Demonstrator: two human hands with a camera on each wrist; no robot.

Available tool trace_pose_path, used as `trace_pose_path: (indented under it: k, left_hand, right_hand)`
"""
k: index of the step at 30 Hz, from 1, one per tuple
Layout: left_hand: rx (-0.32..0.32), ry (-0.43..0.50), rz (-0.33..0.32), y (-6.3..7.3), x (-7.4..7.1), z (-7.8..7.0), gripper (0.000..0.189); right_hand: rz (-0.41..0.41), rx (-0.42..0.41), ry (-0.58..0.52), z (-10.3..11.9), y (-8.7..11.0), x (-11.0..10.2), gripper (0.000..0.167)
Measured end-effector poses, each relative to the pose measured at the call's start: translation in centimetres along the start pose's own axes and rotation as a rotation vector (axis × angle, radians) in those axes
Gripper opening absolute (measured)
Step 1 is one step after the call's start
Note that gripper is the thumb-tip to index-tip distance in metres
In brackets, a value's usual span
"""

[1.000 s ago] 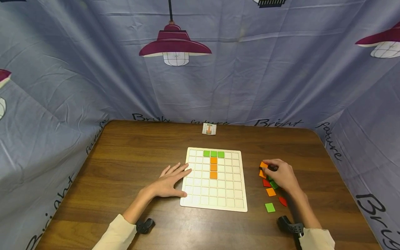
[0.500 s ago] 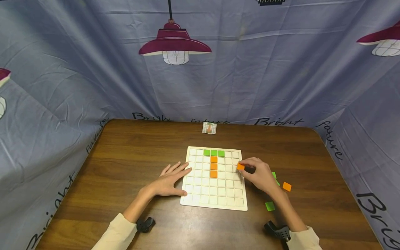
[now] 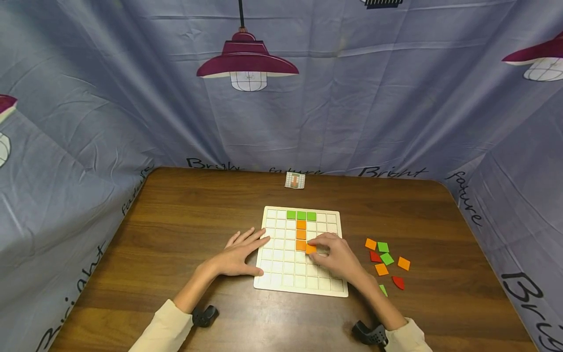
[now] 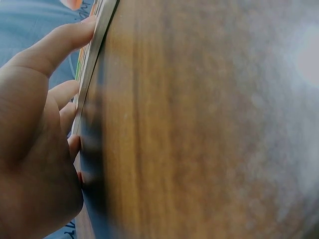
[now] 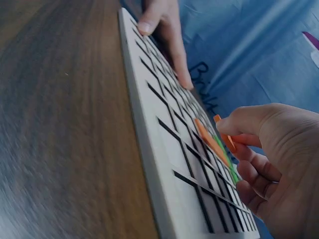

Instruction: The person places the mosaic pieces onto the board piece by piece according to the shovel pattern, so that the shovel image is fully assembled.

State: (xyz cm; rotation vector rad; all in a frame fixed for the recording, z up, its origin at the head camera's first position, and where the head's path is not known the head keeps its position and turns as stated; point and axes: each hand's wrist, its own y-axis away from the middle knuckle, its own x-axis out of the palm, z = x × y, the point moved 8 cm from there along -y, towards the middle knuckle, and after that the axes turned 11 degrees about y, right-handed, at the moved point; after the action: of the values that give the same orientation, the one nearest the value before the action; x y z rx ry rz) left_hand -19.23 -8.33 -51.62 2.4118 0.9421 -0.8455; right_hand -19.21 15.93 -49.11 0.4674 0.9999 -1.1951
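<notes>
A pale grid board [image 3: 281, 282] lies mid-table. Three green square tiles [image 3: 301, 215] sit in its top row, with a column of three orange tiles [image 3: 301, 234] below the middle one. My right hand [image 3: 338, 256] pinches another orange square tile [image 3: 310, 249] between thumb and fingertips, just right of the column's lowest tile. In the right wrist view that pinched orange tile [image 5: 225, 134] is tilted, close over the board. My left hand [image 3: 237, 256] rests with spread, straight fingers at the board's left edge; in the left wrist view its thumb [image 4: 65, 42] touches the rim.
Loose tiles lie right of the board: orange tiles [image 3: 403, 263], green tiles [image 3: 387, 259] and red pieces [image 3: 398, 282], one with a curved side. A small patterned card [image 3: 294, 180] lies at the table's back edge. A patterned curtain [image 3: 334, 122] hangs behind and beside the table [image 3: 211, 200].
My right hand picked an orange tile from the loose pieces and carried it left over the board to beside the orange column. A loose orange tile shifted right. The left hand stayed put.
</notes>
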Motion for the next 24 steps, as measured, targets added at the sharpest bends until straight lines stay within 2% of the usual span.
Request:
trace_pose_path:
  k: [3, 11, 18, 24]
  left_hand:
    - [0.004, 0.006, -0.003, 0.0, 0.0, 0.0, 0.090]
    - [0.007, 0.000, -0.005, 0.0, 0.0, 0.0, 0.089]
    - [0.005, 0.001, -0.007, 0.0, 0.0, 0.0, 0.089]
    - [0.000, -0.004, -0.008, 0.0, 0.0, 0.0, 0.089]
  right_hand:
    - [0.015, 0.001, 0.010, 0.4, 0.0, 0.7, 0.027]
    - [0.026, -0.078, 0.080, 1.8, 0.0, 1.7, 0.025]
    - [0.057, -0.070, 0.072, 2.0, -0.1, 2.1, 0.025]
    - [0.051, -0.079, 0.069, 2.1, -0.1, 2.2, 0.025]
